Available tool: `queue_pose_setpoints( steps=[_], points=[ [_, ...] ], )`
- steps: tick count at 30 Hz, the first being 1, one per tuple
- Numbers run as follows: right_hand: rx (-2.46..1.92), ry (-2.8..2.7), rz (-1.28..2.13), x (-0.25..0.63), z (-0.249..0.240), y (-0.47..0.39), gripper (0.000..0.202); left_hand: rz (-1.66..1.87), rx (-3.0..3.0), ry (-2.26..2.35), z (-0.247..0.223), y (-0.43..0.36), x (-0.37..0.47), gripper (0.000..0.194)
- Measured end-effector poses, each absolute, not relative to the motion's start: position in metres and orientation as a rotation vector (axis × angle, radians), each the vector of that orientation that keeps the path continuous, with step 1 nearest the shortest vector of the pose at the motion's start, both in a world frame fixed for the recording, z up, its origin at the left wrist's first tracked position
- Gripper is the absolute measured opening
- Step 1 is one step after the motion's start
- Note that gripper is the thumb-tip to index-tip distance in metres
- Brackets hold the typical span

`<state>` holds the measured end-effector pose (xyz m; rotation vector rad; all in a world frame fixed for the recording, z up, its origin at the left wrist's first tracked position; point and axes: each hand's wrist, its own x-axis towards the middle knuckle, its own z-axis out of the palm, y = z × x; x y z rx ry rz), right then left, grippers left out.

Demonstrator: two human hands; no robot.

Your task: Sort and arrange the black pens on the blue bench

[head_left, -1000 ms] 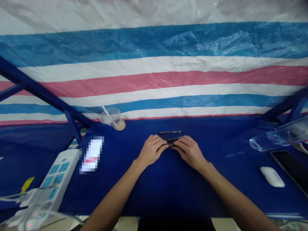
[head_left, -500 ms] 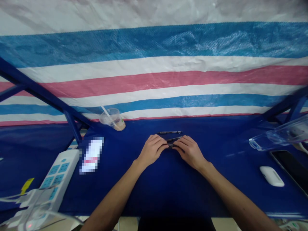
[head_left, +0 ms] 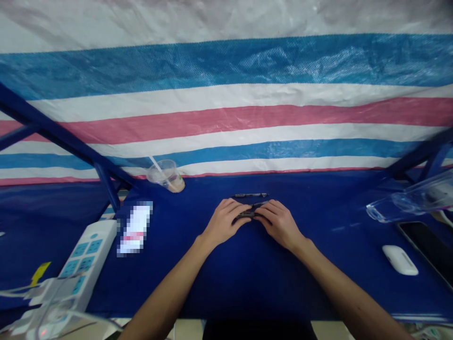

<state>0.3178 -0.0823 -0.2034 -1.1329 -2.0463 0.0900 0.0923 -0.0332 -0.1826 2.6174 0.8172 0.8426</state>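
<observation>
A dark pen point(head_left: 246, 214) lies crosswise between my two hands, low over the blue tabletop. My left hand point(head_left: 225, 221) surrounds its left end, and a gap shows between thumb and fingers where the pen is visible. The other end is pinched by my right hand point(head_left: 279, 222), whose fingers cover it. Just behind it, a second dark pen point(head_left: 259, 204) is partly hidden by my fingers. Farther back, a third pen point(head_left: 250, 195), black with a clear-looking end, lies by itself, parallel to the table's back edge.
At the back left stands a plastic cup point(head_left: 166, 175) with a straw. A blurred-out bright phone-like screen point(head_left: 135, 229) and a white power strip point(head_left: 83, 259) lie left. To the right are a clear container point(head_left: 399, 203), a white earbud case point(head_left: 399, 259) and a dark phone point(head_left: 426, 245).
My left thumb has moved away from my left fingers, so more of the held pen shows between them. My right hand stays almost still.
</observation>
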Motion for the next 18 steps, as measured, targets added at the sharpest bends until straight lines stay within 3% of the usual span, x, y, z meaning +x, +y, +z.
queue_pose_setpoints(
  steps=[18],
  points=[
    [-1.12,-2.071,0.118,0.3157,-0.203,-0.0834,0.014,0.809,2.616,0.83,-0.1835,-0.0337,0.0942,0.017]
  ],
)
